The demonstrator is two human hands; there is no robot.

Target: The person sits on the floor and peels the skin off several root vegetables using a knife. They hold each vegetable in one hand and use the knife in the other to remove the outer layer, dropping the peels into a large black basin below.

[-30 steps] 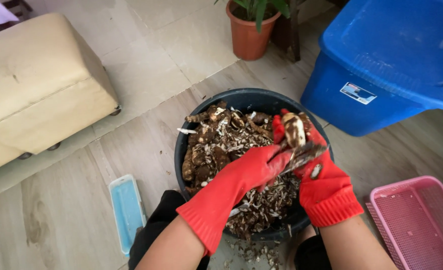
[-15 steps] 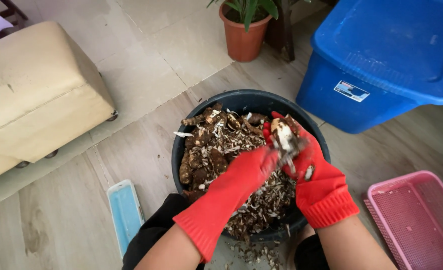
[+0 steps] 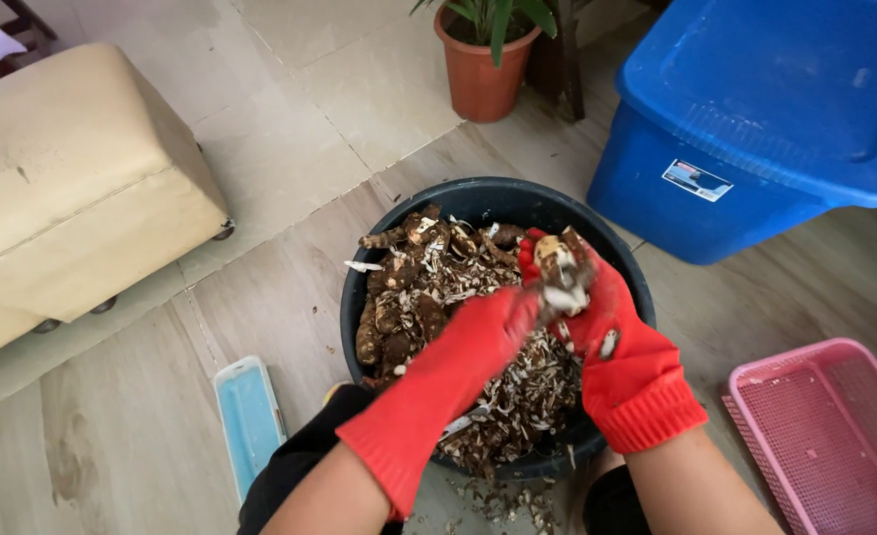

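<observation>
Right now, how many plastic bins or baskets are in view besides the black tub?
2. A blue lidded bin stands at upper right, behind the black tub. A pink mesh basket lies at lower right, partly cut off by the frame edge.

Red-gloved left hand (image 3: 478, 342) and right hand (image 3: 597, 302) over brown roots (image 3: 404, 297) in a black tub (image 3: 478, 198); blue bin (image 3: 755, 129) beyond, pink basket (image 3: 834, 436) to the right.
</observation>
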